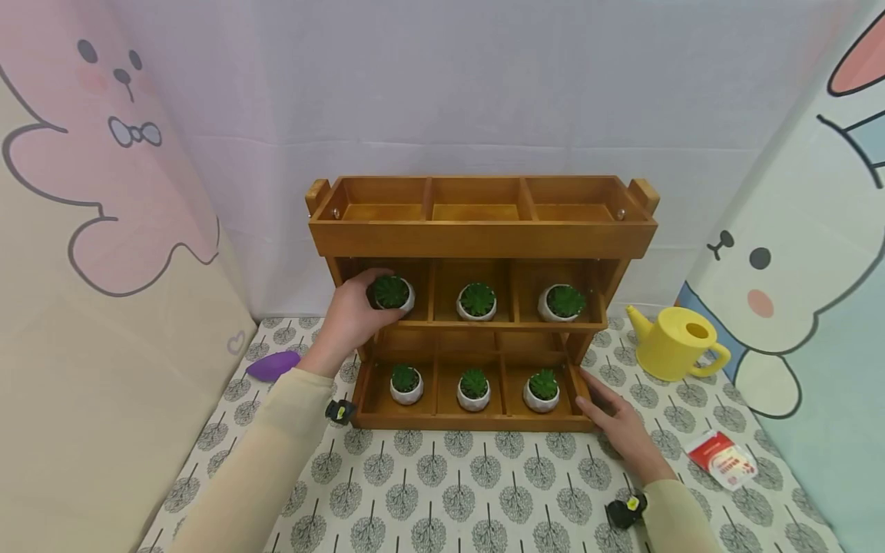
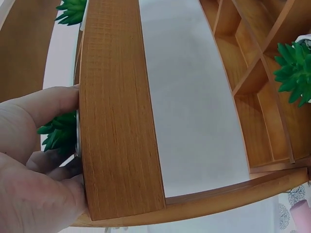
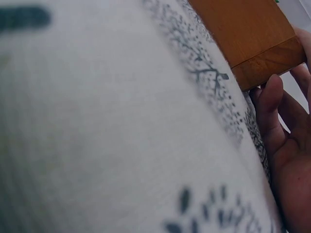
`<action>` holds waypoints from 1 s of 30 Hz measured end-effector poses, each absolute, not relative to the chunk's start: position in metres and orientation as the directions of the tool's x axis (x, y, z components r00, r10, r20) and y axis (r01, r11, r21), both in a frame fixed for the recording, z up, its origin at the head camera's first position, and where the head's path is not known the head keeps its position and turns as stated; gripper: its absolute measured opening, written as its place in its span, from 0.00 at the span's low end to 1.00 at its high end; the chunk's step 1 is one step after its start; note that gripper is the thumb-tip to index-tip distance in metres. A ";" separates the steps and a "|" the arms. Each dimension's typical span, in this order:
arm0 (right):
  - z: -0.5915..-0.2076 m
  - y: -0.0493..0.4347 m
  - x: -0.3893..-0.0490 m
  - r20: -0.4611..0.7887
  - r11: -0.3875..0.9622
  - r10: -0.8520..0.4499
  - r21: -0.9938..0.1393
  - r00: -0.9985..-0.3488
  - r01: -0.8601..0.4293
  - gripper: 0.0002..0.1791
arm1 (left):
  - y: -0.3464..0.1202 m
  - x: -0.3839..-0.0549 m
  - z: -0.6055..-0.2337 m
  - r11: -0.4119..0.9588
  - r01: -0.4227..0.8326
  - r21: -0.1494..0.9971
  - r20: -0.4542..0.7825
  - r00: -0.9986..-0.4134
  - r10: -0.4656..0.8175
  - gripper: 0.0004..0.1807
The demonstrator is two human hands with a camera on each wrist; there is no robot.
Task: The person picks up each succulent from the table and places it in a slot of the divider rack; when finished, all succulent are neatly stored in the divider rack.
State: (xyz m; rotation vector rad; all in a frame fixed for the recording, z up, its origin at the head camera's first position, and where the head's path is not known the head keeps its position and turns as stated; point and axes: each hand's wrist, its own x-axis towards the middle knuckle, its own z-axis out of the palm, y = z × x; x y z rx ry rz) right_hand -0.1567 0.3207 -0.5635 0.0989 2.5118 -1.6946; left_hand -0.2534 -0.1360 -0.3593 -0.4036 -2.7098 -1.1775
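My left hand [image 1: 355,311] is at the left compartment of the middle tier of a wooden shelf [image 1: 484,240], its thumb and fingers around a small potted succulent [image 1: 391,292] in a white pot. In the left wrist view, the shelf's front board hides most of that pot, and the green leaves [image 2: 60,133] show between thumb and fingers. My right hand [image 1: 622,430] touches the lower right corner of the shelf, fingers extended along its side. Two more potted succulents [image 1: 477,301] stand in the middle tier, and three others [image 1: 473,389] in the bottom one.
The top tier [image 1: 477,201] has three bare compartments. A yellow watering can [image 1: 674,344] stands right of the shelf, with a red and white packet [image 1: 722,459] nearer the front. A purple object [image 1: 273,366] lies at the left on the tree-patterned cloth [image 1: 442,491].
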 end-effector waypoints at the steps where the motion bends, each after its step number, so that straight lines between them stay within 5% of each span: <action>1: -0.563 0.321 -0.157 -0.131 0.373 -0.006 -0.920 -0.991 0.119 0.39 | -0.136 -0.253 -0.359 0.655 0.304 0.691 0.249 -0.952 0.179 0.35; 30: -0.560 0.319 -0.156 -0.138 0.410 -0.001 -0.903 -0.990 0.126 0.40 | -0.140 -0.239 -0.361 0.658 0.321 0.681 0.270 -0.945 0.182 0.34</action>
